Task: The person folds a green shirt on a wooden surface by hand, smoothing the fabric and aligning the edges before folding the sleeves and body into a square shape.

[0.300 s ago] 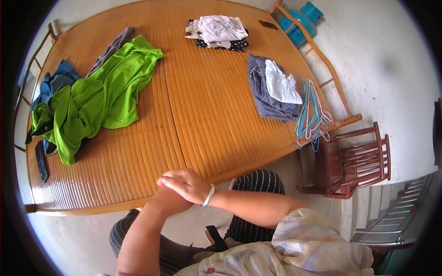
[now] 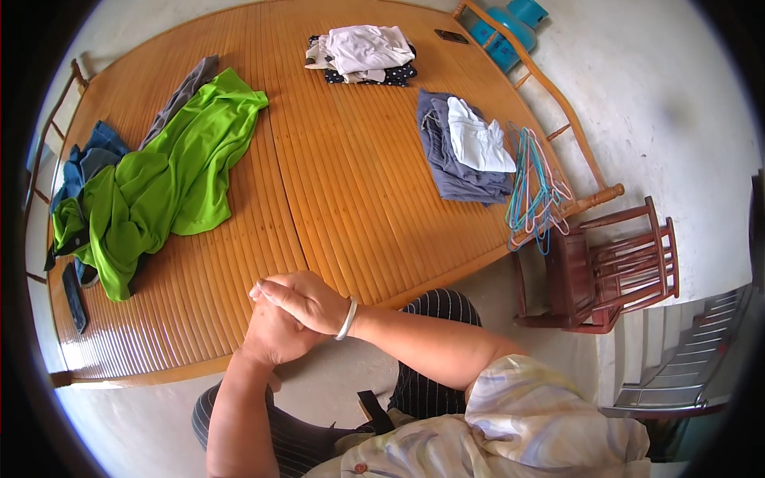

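Note:
My two hands meet above the near edge of a bamboo-slatted bed (image 2: 343, 239). My right hand (image 2: 315, 301), with a white bangle (image 2: 346, 320) at its wrist, is closed over the top of my left hand (image 2: 275, 331). The left hand's fingers are mostly hidden under the right. No cloth lies in or under either hand. A bright green garment (image 2: 171, 179) is spread at the left, beyond my hands, over blue denim (image 2: 103, 147) and a grey garment (image 2: 183, 95). Farther off sit a folded pile topped with pale pink cloth (image 2: 366, 48) and folded grey clothes (image 2: 454, 171) with a white piece (image 2: 478, 139) on top.
Blue and pink hangers (image 2: 535, 191) lie by the bed's right rail. Past that rail stand a reddish wooden chair (image 2: 590, 279) and a teal gas cylinder (image 2: 506, 36). A phone (image 2: 452, 37) lies at the far right corner. A dark strap (image 2: 73, 299) rests at the left edge.
My clasped hands have shifted slightly up and left in the picture. The view has turned a little, so the bed's right side appears farther left. The clothes stay as they were.

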Action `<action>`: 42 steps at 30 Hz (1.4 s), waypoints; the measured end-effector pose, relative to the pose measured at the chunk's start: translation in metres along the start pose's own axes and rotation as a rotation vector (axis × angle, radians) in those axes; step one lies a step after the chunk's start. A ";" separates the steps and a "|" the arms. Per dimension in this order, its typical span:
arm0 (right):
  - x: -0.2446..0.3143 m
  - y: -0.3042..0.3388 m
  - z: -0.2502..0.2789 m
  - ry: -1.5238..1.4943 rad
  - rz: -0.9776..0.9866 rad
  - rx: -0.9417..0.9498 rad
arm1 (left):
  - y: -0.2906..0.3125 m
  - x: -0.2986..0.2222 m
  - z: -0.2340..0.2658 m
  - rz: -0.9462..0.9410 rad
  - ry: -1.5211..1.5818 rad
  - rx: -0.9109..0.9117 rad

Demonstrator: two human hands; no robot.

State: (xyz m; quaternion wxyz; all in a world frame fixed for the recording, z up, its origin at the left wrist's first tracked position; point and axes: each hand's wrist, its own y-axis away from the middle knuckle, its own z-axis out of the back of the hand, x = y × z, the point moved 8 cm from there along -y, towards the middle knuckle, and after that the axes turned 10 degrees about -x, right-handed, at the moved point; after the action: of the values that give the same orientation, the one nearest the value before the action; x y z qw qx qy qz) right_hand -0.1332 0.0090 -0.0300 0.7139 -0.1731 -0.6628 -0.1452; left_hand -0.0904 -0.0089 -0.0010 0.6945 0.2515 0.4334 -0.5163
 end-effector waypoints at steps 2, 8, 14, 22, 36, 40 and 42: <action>-0.016 0.002 0.004 -0.251 -0.173 -0.015 | -0.008 -0.009 0.011 -0.104 0.228 -0.109; -0.066 0.028 -0.008 -0.846 -0.842 -0.139 | -0.012 0.033 0.028 0.295 0.463 -0.406; -0.099 0.047 -0.010 -0.493 -0.884 -0.214 | -0.017 0.051 0.034 0.274 0.119 -0.481; -0.077 0.055 -0.009 -0.360 -0.785 -0.176 | 0.003 0.031 0.045 0.273 0.138 -0.519; 0.001 -0.144 -0.159 0.679 0.455 0.330 | 0.054 -0.003 0.140 -0.130 0.062 -1.151; 0.003 -0.176 -0.205 0.737 0.387 0.288 | 0.058 -0.002 0.153 -0.168 0.112 -1.209; -0.012 -0.188 -0.222 0.812 0.320 0.298 | 0.066 -0.002 0.161 -0.151 0.104 -1.251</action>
State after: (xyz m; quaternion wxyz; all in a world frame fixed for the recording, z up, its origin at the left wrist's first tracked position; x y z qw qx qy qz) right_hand -0.0171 -0.2581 -0.0449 0.9463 -0.0980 -0.3080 0.0078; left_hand 0.0260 -0.1138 0.0748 0.6499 -0.2087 0.7030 -0.1997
